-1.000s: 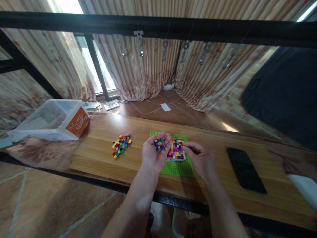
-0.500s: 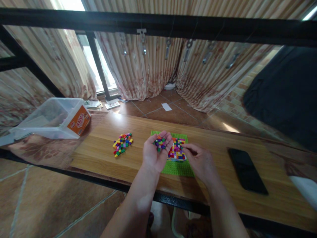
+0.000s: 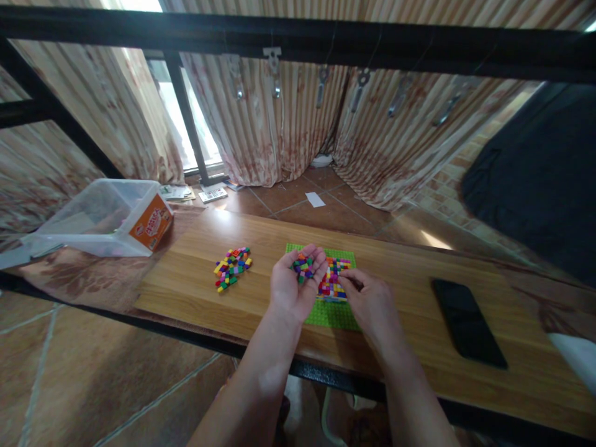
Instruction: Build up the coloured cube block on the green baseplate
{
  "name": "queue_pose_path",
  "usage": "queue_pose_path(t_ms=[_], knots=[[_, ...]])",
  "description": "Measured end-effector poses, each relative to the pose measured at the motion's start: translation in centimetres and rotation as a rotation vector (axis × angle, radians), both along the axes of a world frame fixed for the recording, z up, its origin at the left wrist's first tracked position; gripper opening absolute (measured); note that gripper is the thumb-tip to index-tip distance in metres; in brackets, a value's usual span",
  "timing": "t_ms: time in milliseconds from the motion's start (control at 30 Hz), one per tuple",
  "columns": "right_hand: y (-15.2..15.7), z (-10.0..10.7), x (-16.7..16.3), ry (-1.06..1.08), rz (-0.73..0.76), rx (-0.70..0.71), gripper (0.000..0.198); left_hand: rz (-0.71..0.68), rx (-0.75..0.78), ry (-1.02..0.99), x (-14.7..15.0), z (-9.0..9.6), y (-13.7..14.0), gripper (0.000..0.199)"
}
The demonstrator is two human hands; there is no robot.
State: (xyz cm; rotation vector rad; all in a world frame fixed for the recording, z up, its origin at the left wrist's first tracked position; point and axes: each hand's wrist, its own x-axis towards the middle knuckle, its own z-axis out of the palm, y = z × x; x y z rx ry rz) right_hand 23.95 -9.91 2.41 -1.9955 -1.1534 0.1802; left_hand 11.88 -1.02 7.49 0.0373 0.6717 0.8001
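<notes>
My left hand (image 3: 292,287) is cupped palm up over the left part of a green baseplate (image 3: 331,313) and holds several small coloured bricks (image 3: 303,267). A block of many-coloured bricks (image 3: 331,277) is built on the baseplate. My right hand (image 3: 370,301) rests at that block's right edge, fingertips pinched together against it; whether a brick is between them I cannot tell. A loose pile of coloured bricks (image 3: 231,268) lies on the wooden table (image 3: 195,285) to the left.
A black phone (image 3: 467,323) lies on the table at the right. A clear plastic box (image 3: 100,218) with an orange label stands at the far left. A black bar (image 3: 298,43) runs overhead, with curtains behind. Tiled floor lies beyond the table.
My right hand has moved a little left, closer onto the brick block. The left hand stays cupped with its bricks. The view has shifted slightly.
</notes>
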Motion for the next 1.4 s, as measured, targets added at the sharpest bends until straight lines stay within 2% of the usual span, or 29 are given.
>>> queue_pose_path(t_ms=[433, 633, 767, 933, 1133, 1400], knots=[[-0.5, 0.3, 0.7, 0.043, -0.126, 0.039, 0.03, 0.007, -0.004, -0.006, 0.0, -0.1, 0.1, 0.028], [-0.1, -0.8, 1.1, 0.001, -0.225, 0.08, 0.046, -0.001, -0.003, -0.002, 0.0, 0.1, 0.0, 0.028], [0.6, -2.5, 1.1, 0.041, -0.21, 0.088, 0.056, -0.006, -0.008, 0.002, 0.0, 0.1, -0.1, 0.028], [1.0, -3.8, 1.1, 0.203, -0.145, 0.121, 0.054, -0.002, -0.007, 0.001, 0.0, 0.0, -0.1, 0.028], [1.2, -3.7, 0.6, 0.358, -0.086, 0.158, 0.051, -0.007, -0.002, 0.012, -0.1, 0.0, -0.1, 0.024], [0.9, -3.4, 0.3, 0.298, -0.121, 0.166, 0.051, -0.079, 0.061, -0.014, 0.0, 0.2, -0.6, 0.029]])
